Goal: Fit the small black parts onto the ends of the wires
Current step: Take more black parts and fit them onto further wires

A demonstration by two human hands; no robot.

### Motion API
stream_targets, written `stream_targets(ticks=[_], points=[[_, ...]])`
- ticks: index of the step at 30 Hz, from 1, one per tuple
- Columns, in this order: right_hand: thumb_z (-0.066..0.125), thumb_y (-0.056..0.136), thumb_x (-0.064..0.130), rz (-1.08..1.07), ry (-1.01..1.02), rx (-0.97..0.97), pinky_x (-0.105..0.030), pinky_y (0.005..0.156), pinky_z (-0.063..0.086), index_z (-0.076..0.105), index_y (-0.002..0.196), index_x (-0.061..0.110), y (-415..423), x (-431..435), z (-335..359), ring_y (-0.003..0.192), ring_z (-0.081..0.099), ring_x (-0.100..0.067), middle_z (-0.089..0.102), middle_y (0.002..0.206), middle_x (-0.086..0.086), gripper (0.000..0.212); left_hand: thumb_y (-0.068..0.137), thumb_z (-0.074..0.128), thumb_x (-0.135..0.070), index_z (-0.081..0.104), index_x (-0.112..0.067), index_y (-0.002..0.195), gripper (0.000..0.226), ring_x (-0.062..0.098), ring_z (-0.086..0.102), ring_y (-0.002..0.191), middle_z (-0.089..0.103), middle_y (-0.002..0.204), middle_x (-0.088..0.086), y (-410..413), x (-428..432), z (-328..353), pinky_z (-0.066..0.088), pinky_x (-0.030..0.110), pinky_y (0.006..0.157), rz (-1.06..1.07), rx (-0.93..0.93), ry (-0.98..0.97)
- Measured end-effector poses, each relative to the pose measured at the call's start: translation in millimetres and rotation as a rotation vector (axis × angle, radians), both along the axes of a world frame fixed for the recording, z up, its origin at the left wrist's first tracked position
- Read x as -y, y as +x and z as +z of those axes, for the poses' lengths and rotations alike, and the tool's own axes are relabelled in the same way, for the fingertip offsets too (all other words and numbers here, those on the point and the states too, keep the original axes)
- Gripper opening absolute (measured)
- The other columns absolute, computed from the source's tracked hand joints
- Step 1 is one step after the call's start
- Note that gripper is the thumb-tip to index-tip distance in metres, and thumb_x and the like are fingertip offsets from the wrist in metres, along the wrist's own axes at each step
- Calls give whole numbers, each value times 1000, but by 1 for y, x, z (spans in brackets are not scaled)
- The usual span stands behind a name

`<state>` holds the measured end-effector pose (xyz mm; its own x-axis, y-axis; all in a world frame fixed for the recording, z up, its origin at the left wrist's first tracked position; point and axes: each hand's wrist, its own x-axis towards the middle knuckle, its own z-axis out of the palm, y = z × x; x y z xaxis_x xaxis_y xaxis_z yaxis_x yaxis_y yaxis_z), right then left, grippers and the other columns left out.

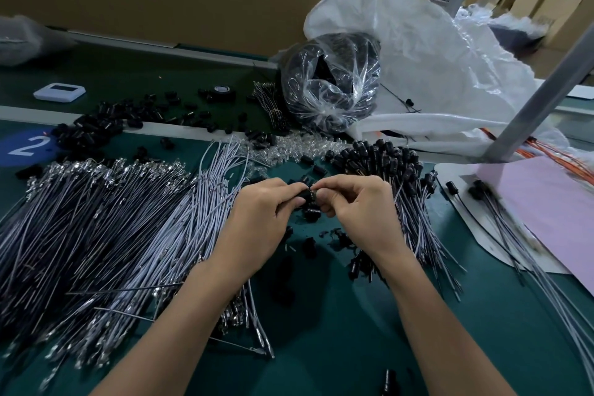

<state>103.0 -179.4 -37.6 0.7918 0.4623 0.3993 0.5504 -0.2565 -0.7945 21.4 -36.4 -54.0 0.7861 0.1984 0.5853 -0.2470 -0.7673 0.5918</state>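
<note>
A small black part (311,196) is pinched between the curled fingertips of the left hand (257,219) and right hand (356,209), just above the tabletop (337,325). The hands are hemmed by bare wires (96,235) at left and capped wires (385,164) at right. Green surface is seen between the forearms, toward the near edge.

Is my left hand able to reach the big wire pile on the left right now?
Likely yes, once freed: the wire pile lies uncovered beside the left hand, nothing between them. But that hand and the right hand are pinching a small black part, so it must let go first.
</note>
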Motion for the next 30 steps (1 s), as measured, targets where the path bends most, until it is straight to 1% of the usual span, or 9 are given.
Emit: stream_targets(ticks=[6, 10, 13, 18, 20, 22, 25, 28, 30], points=[[66, 85, -8, 50, 87, -100, -17, 59, 53, 77, 87, 6, 0, -1, -2, 58, 67, -9, 72, 67, -1, 18, 83, 74, -2, 75, -5, 108, 25, 17, 63, 66, 71, 78, 6, 1, 0, -1, 51, 35, 67, 8, 22, -9], [66, 86, -7, 66, 249, -215, -23, 61, 55, 75, 86, 9, 0, -2, 0, 61, 68, -16, 73, 69, -6, 18, 85, 73, -6, 75, -7, 108, 24, 14, 71, 75, 76, 93, 3, 2, 3, 3, 59, 36, 75, 21, 30, -217], [66, 87, -6, 72, 302, -256, -26, 64, 57, 75, 87, 9, -2, -3, 2, 63, 69, -19, 73, 71, -9, 17, 84, 74, -7, 75, -8, 108, 24, 6, 72, 78, 75, 97, -2, 2, 3, 5, 59, 32, 80, 37, 25, -325], [66, 87, -5, 62, 273, -281, -22, 59, 54, 75, 89, 5, -3, -3, 2, 61, 68, -18, 73, 71, -10, 13, 82, 77, -7, 75, -6, 107, 26, 0, 66, 75, 76, 94, 3, -1, 5, 4, 56, 20, 78, 54, 60, -222], [67, 86, -4, 63, 249, -264, -22, 59, 54, 75, 89, 6, -3, -4, 3, 61, 69, -17, 74, 71, -8, 13, 81, 77, -6, 75, -8, 107, 26, -2, 66, 76, 76, 92, 0, -1, 4, 4, 56, 20, 77, 49, 57, -235], [68, 86, -2, 60, 230, -206, -23, 62, 54, 76, 89, 7, -5, -3, 4, 64, 69, -16, 74, 73, -7, 12, 82, 76, -7, 76, -11, 107, 25, -1, 69, 78, 75, 93, -5, 1, 2, 4, 58, 25, 79, 30, 5, -324], [68, 88, 1, -15, 282, -98, -26, 68, 57, 76, 91, 12, -2, 3, 7, 70, 70, -17, 74, 77, -3, 14, 85, 73, -7, 74, -17, 106, 23, 7, 73, 81, 76, 91, -4, 2, -1, 5, 60, 33, 80, -10, -77, -521], [70, 86, 2, -75, 223, -7, -26, 71, 58, 75, 92, 17, 3, 10, 7, 73, 71, -12, 75, 79, 3, 18, 82, 72, -9, 71, -25, 99, 23, 12, 74, 86, 77, 89, -3, -1, -1, 11, 59, 27, 80, -109, -15, -744], [71, 84, -1, -36, 87, 41, -20, 72, 56, 76, 91, 18, 1, 7, 2, 74, 71, -6, 74, 81, 8, 21, 77, 71, -14, 72, -20, 99, 23, 16, 74, 93, 77, 93, -1, -3, -2, 15, 57, 25, 85, -206, 53, -847]])
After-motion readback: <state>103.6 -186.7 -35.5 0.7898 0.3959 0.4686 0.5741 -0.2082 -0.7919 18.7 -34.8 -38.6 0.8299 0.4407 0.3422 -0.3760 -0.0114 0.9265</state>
